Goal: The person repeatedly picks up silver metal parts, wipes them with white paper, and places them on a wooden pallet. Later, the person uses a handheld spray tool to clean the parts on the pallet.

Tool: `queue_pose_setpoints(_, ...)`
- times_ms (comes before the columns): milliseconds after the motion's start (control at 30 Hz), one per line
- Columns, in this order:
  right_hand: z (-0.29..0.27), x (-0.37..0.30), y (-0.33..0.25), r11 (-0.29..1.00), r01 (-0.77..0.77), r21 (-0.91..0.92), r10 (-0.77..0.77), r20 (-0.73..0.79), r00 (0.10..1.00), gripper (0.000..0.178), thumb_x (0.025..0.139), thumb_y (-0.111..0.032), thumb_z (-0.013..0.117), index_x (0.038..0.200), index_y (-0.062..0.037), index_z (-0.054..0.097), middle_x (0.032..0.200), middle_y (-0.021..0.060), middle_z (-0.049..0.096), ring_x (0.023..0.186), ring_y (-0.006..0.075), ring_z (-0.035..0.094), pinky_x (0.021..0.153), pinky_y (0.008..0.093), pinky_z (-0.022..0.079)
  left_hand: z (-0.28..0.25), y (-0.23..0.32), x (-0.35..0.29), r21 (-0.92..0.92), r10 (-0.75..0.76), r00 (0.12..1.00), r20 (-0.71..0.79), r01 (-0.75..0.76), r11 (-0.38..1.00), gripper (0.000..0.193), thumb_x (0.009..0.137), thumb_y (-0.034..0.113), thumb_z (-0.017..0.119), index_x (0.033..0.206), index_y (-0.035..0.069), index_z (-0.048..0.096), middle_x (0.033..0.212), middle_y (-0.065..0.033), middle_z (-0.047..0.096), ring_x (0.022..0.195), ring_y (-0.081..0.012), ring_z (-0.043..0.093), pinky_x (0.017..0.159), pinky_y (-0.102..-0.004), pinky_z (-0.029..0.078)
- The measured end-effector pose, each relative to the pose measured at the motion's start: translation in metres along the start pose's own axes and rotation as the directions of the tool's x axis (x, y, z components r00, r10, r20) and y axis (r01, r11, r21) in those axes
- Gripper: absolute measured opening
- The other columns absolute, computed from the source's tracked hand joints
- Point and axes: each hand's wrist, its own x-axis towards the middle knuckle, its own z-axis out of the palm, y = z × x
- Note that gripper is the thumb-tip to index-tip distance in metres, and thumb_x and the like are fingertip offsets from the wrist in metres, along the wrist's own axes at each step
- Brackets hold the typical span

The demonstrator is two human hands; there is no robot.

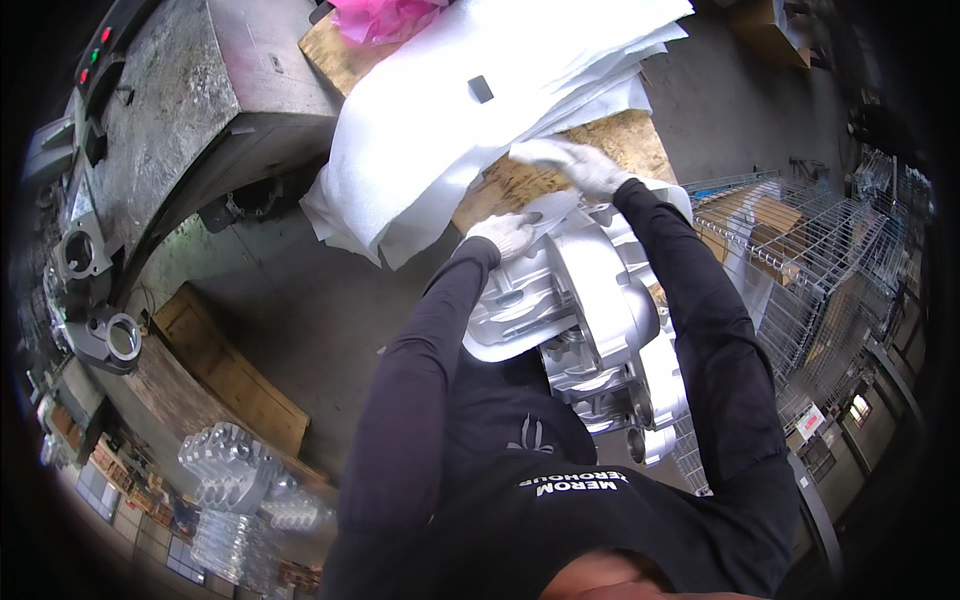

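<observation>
Both hands wear white gloves. My left hand (508, 235) is closed at the edge of a white foam sheet (488, 350), beside a silver metal casting (592, 280). My right hand (578, 166) is stretched out flat with its fingers together, above a worn wooden board (510, 190) just beyond the castings. Curved lobes and hollows shape the silver casting, and more cast parts (660, 385) lie close to my body. My forearms reach along both sides of them. How the sheet runs beneath the castings is partly hidden.
A stack of white foam sheets (450, 110) drapes over the board's far side, with pink plastic (385, 18) behind it. A grey metal machine (190, 110) stands at left. Wire cages (790, 240) with cardboard are at right. More castings (235, 470) sit at lower left near a wooden crate (235, 375).
</observation>
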Motion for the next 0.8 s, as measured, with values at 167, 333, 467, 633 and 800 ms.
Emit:
queue_pose_setpoints(167,0.030,-0.003,0.010,0.762,-0.101,-0.639,0.327,0.246,0.912,0.050,0.099,-0.042,0.046,0.133,-0.0084,0.059,0.131,0.0183,0.061,0.124,0.0346,0.056,0.108,0.0414,0.040,0.006,-0.012,0.003,-0.006,0.006,0.990,-0.138,-0.007,1.000,0.041,0.094,0.033,0.043,0.124,0.012,0.062,0.112,-0.0188,0.069,0.110,-0.0336,0.064,0.100,-0.0426,0.047)
queue_pose_setpoints(333,0.027,-0.014,0.021,0.799,0.024,-0.601,0.204,0.308,0.929,0.047,0.097,-0.039,0.046,0.135,-0.0134,0.059,0.130,0.0183,0.062,0.122,0.0359,0.057,0.106,0.0426,0.041,0.017,-0.004,0.007,-0.545,-0.369,0.698,-0.613,-0.036,0.838,0.026,0.095,0.016,0.055,0.117,0.006,0.060,0.109,-0.0212,0.067,0.103,-0.0327,0.065,0.094,-0.0384,0.049)
queue_pose_setpoints(467,0.024,-0.029,-0.007,0.795,0.017,-0.606,0.178,0.261,0.949,0.044,0.091,-0.033,0.054,0.129,-0.0115,0.061,0.120,0.0196,0.065,0.115,0.0362,0.060,0.101,0.0443,0.045,0.013,0.005,-0.004,-0.130,0.045,0.972,-0.232,-0.077,0.989,0.054,0.103,0.048,0.031,0.140,0.014,0.050,0.125,-0.0223,0.061,0.118,-0.0371,0.058,0.101,-0.0439,0.043)
queue_pose_setpoints(633,0.021,-0.116,-0.048,0.844,-0.073,-0.532,-0.113,-0.308,0.945,0.039,0.088,-0.032,0.065,0.118,-0.0058,0.063,0.107,0.0173,0.067,0.100,0.0330,0.065,0.090,0.0404,0.051,0.007,0.006,-0.015,-0.005,0.152,0.973,-0.174,-0.155,0.988,0.061,0.101,0.055,0.031,0.139,0.012,0.050,0.120,-0.0238,0.063,0.117,-0.0370,0.059,0.101,-0.0447,0.044)
queue_pose_setpoints(800,0.025,-0.214,-0.055,0.730,-0.679,-0.075,0.576,-0.466,0.671,0.057,0.093,-0.048,0.058,0.120,0.0019,0.060,0.109,0.0269,0.067,0.108,0.0368,0.065,0.094,0.0413,0.050,0.012,0.015,-0.017,0.078,0.178,0.960,-0.214,-0.165,0.983,0.061,0.099,0.053,0.041,0.138,0.006,0.050,0.125,-0.0252,0.061,0.118,-0.0387,0.058,0.102,-0.0454,0.044)
